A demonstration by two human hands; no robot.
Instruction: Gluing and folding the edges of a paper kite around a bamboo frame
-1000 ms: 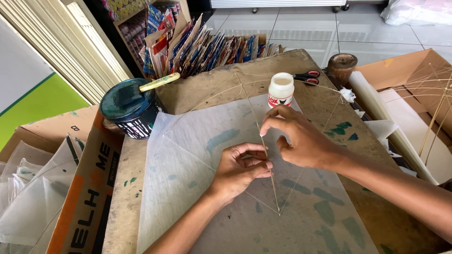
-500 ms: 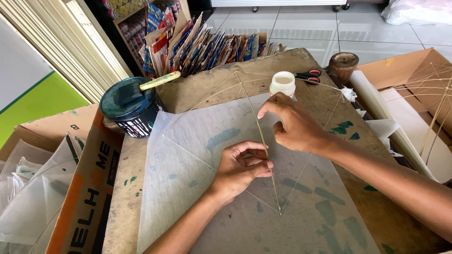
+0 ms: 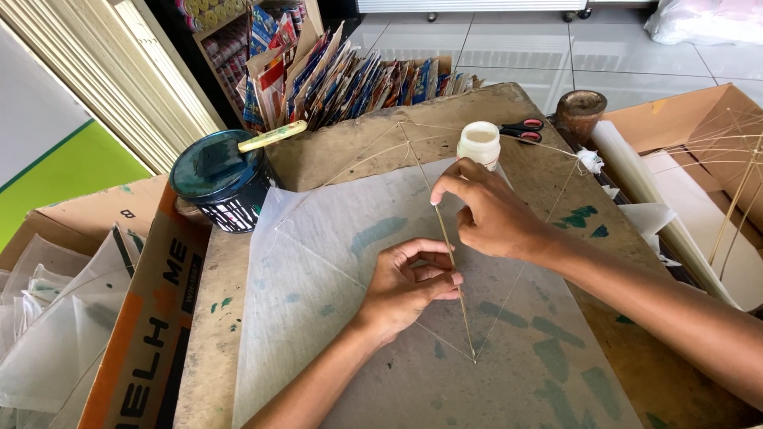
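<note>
A thin bamboo stick [image 3: 461, 306] lies lengthwise on a translucent white paper sheet [image 3: 326, 238] spread over a stained wooden table [image 3: 334, 151]. My left hand [image 3: 409, 282] presses the stick down near its middle with curled fingers. My right hand [image 3: 489, 214] pinches the stick farther up, fingertips closed on it. Thin strings run from the stick's ends across the paper in a kite outline. A small white glue jar [image 3: 479, 143] stands open just beyond my right hand.
A dark teal tin with a brush handle [image 3: 222, 179] sits at the table's left rear. Red-handled scissors [image 3: 520, 127] lie behind the jar, beside a brown wooden pot [image 3: 580, 111]. Cardboard boxes with paper rolls and sticks [image 3: 691, 183] flank the right; a box with clear sheets [image 3: 71, 318] the left.
My right hand slid up the stick, away from my left hand and toward the glue jar. My left hand stayed in place on the stick.
</note>
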